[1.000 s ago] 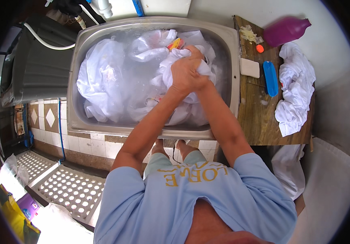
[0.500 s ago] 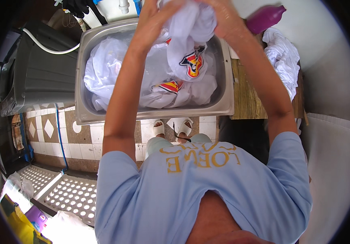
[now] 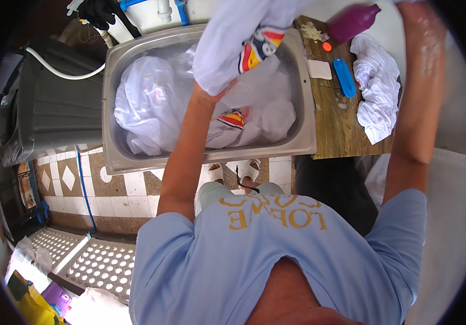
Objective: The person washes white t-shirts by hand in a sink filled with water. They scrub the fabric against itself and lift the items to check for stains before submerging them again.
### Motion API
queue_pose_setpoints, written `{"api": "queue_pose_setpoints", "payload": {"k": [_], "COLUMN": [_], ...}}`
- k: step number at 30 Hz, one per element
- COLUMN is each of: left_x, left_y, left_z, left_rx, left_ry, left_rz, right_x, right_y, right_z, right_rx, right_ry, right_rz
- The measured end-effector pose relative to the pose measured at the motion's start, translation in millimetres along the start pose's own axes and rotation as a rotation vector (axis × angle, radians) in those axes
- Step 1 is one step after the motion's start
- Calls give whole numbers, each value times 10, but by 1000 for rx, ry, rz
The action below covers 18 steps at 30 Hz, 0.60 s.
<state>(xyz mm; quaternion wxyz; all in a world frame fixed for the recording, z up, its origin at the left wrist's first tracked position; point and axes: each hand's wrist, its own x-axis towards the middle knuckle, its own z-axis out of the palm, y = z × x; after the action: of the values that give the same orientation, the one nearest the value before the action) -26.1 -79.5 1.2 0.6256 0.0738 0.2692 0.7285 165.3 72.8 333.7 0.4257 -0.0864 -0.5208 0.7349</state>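
Note:
A wet white garment with a red, yellow and black printed patch is lifted over the steel sink. Its upper end runs out of the top of the view. At its lower end is my left hand, closed on the cloth, with most of the fingers hidden by it. My right arm reaches up at the far right, and the hand is cut off by the top edge. More white garments lie soaking in the sink, one with a similar printed patch.
Right of the sink, a wooden board holds a blue brush-like piece, a whitish block, an orange cap, a purple bottle and a crumpled white cloth. A dark grey machine with a white hose stands left.
My right arm has swung out to the right and upward, its hand leaving the view. My left hand has come down with the garment, which now stretches diagonally. More of the wooden board shows.

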Motion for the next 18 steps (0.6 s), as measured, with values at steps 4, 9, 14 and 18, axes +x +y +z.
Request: {"api": "queue_pose_setpoints", "payload": {"k": [4,9,14,18], "left_x": [-232,-352,-349,-263], "left_y": [418,601,797,785], "left_z": [118,527,864,1018], "left_rx": [157,515,554,633], "left_ry": [149,259,149,85], "left_rz": [174,175,69,38], "right_x": [-261,-913,-890,-872], "right_y": [789,2045,2128,2281], "right_z": [-412,-826,-640,-308], "right_rx": [130,-4,-1343,-909], "right_ry": [151,138,-269,-284], "right_rz": [143,471,-57,150]}}
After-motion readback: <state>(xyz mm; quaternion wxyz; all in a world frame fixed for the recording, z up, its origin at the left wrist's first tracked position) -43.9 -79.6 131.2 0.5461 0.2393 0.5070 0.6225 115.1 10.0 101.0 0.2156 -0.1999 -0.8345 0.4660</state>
